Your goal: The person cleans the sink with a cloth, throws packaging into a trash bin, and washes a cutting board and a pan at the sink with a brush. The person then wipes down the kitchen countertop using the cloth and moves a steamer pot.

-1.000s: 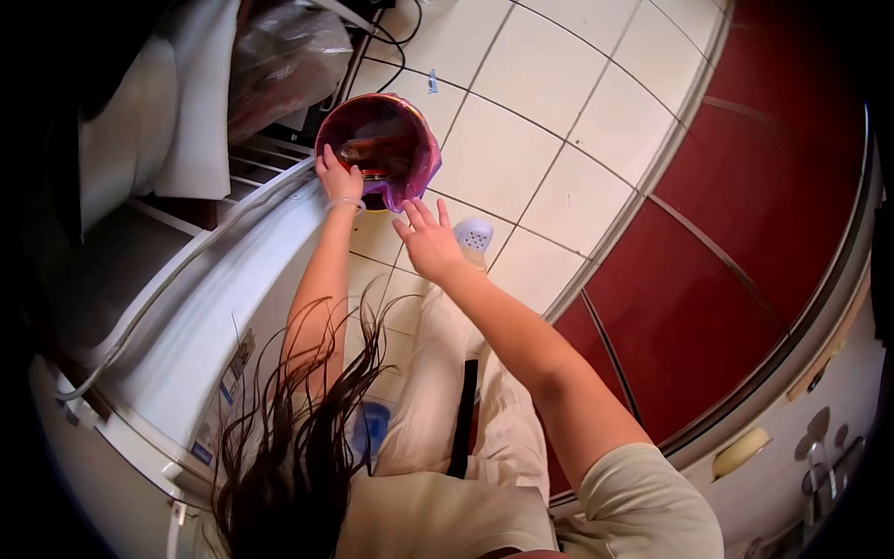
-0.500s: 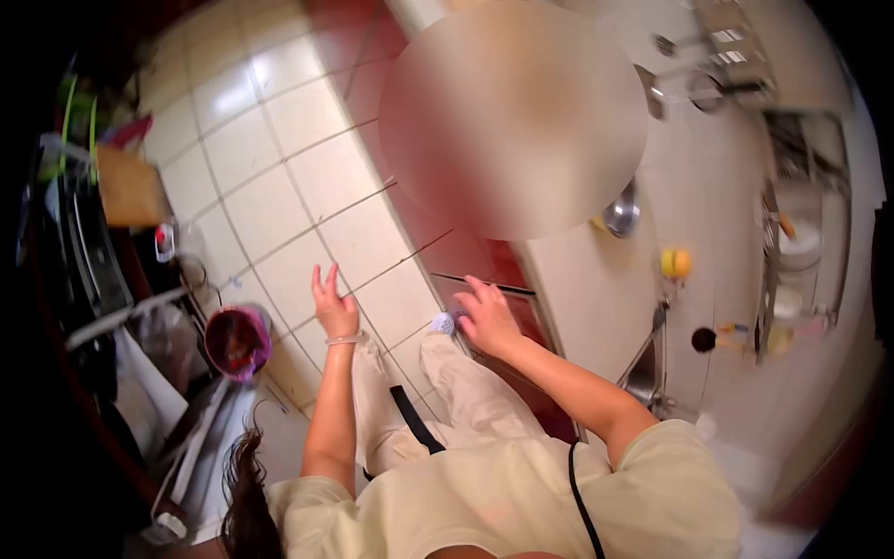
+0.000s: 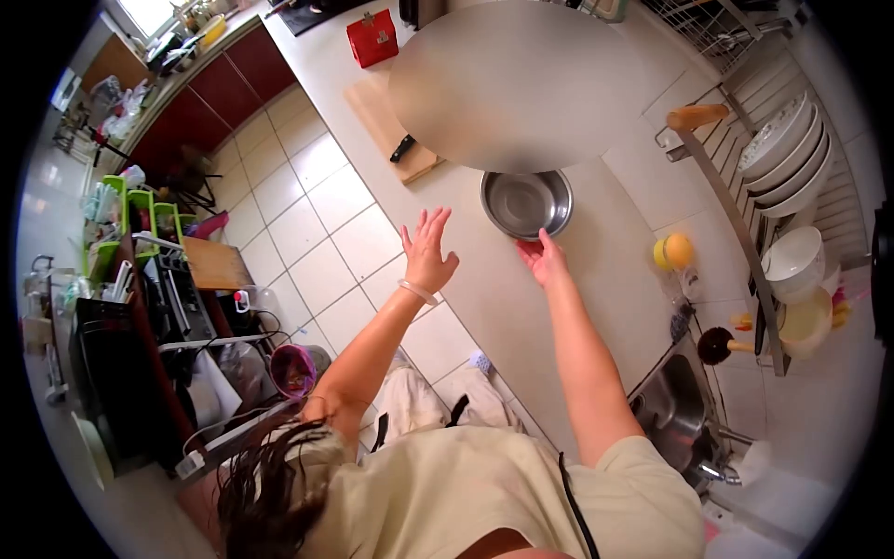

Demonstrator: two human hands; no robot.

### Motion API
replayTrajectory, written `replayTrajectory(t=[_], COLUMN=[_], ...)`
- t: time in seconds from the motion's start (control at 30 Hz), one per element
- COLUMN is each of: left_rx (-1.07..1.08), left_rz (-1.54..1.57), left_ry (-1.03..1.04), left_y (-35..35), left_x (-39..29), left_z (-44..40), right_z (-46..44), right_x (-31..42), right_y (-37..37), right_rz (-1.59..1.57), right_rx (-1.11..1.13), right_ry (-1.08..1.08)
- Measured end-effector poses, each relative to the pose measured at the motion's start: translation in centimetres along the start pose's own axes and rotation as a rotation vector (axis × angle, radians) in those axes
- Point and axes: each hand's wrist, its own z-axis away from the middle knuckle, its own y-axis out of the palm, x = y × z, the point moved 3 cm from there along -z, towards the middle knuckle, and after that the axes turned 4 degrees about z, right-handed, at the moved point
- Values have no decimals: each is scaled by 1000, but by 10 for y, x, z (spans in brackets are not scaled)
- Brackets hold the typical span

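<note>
A stainless steel bowl [image 3: 527, 200] stands on the pale counter [image 3: 521, 307]. My right hand [image 3: 543, 259] is at its near rim, thumb over the edge and fingers against the outer wall. My left hand [image 3: 428, 250] hovers to the left of the bowl over the counter's edge, fingers spread and nothing in it. Behind that hand, a black-handled knife [image 3: 402, 147] lies on a wooden cutting board [image 3: 424, 166]. A blurred oval hides what lies beyond the bowl.
A wall rack [image 3: 736, 224] at right holds several bowls [image 3: 787, 168]. Below it are a sink [image 3: 666, 410] and a brush [image 3: 717, 346]. A red bag [image 3: 372, 39] stands at the back. At left, a purple bin [image 3: 293, 370] stands beside cluttered shelving.
My view has swung toward the counter. My right hand has moved from beside the cabinet front to the bowl's rim. My left hand has risen and stays spread.
</note>
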Motion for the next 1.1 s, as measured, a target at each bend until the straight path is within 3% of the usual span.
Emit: replayTrajectory(t=[0.07, 0.2, 0.23, 0.27, 0.33, 0.53, 0.67, 0.73, 0.77, 0.83, 1.0, 1.1], left_rx=[102, 55, 106, 109, 234, 339, 383, 378, 390, 403, 488, 507], left_rz=[-99, -69, 122, 120, 1187, 1668, 1488, 786, 794, 33, -157, -327], left_ry=[0, -54, -70, -77, -677, -712, -645, -228, -231, 117, 98, 162], left_y=[5, -8, -16, -23, -22, -54, -44, -28, -23, -20, -3, 3], left_x=[6, 31, 41, 50, 68, 105, 157, 187, 194, 200, 199, 192], left_z=[-8, -41, -51, -61, -82, -166, -219, -261, -282, -320, -361, -369], right_z=[-15, -53, -66, -74, -98, -144, -126, -122, -109, -86, -65, -87], right_x=[1, 18, 23, 27, 46, 78, 72, 51, 41, 28, 12, 1], right_y=[6, 9, 8, 9, 14, 33, 52, 49, 56, 73, 119, 159], right_rz=[2, 0, 21, 22, -21, -52, -88, -43, -3, 84, 420, 718], right_rx=[-1, -120, -129, -131, -102, -172, -332, -196, -212, -246, -307, -104], right_ry=[36, -62, -98, -91, -129, -151, -193, -134, -146, -121, -111, -401])
